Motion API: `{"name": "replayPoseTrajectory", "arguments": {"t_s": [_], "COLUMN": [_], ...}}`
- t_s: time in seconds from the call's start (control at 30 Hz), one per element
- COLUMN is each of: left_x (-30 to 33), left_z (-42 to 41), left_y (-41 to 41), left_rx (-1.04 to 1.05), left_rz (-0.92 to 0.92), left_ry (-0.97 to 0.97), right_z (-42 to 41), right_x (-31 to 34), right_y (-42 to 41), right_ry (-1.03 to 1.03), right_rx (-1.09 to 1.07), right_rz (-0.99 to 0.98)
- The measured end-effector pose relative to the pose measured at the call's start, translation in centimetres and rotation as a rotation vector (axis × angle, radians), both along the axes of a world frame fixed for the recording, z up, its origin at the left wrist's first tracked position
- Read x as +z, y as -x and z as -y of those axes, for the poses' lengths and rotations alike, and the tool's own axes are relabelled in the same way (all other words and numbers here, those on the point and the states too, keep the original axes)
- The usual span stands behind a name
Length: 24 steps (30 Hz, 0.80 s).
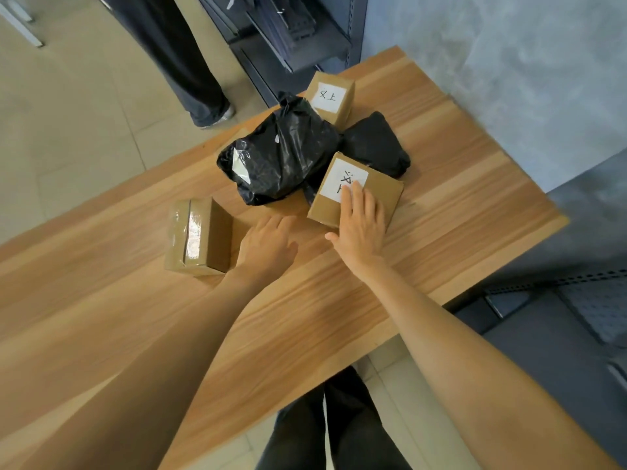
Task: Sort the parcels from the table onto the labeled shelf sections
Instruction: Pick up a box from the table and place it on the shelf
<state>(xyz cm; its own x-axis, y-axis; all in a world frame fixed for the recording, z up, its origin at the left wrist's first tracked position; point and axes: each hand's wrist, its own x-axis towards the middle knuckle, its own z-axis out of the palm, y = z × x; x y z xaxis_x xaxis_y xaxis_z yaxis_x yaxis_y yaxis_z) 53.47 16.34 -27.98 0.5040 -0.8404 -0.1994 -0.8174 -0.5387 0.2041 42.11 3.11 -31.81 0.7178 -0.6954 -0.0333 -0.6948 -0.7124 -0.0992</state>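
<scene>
**Both hands flat among parcels on worktop**

Right hand (360, 221), fingers straight, lies flat on the white-labelled brown cardboard box (356, 191), gripping nothing. Left hand (268, 245), fingers relaxed, rests on the wooden plank worktop (458, 184) just beside the tape-sealed brown cardboard box (200, 237). Behind sit the crumpled black plastic bag parcel (281, 154) and a second labelled carton (330, 98). Near worktop surface is bare; its right edge lies close.

Left hand (268, 245): palm down, fingers loosely curled, holding nothing.
Right hand (361, 222): palm down, fingers straight and together, thumb spread out to the side.
Arms: both bare, stretched forward, converging toward the middle.
</scene>
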Motion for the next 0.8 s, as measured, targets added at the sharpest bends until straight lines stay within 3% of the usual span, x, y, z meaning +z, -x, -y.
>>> {"name": "replayPoseTrajectory", "arguments": {"t_s": [0.27, 0.6, 0.8], "left_x": [-1.3, 1.9, 5.9], "left_z": [-0.8, 0.0, 2.2], "left_y": [-0.9, -2.2, -2.6], "left_rx": [-0.004, 0.007, -0.032], "left_rz": [-0.037, -0.065, -0.029], "left_ry": [-0.039, 0.043, 0.141], "right_z": [-0.1, 2.7, 5.6], "right_x": [-1.5, 3.7, 9.3], "right_y": [-0.3, 2.1, 3.2], "right_ry": [0.203, -0.026, -0.23], "right_rx": [-0.045, 0.071, -0.01], "right_rz": [-0.021, 0.19, 0.237]}}
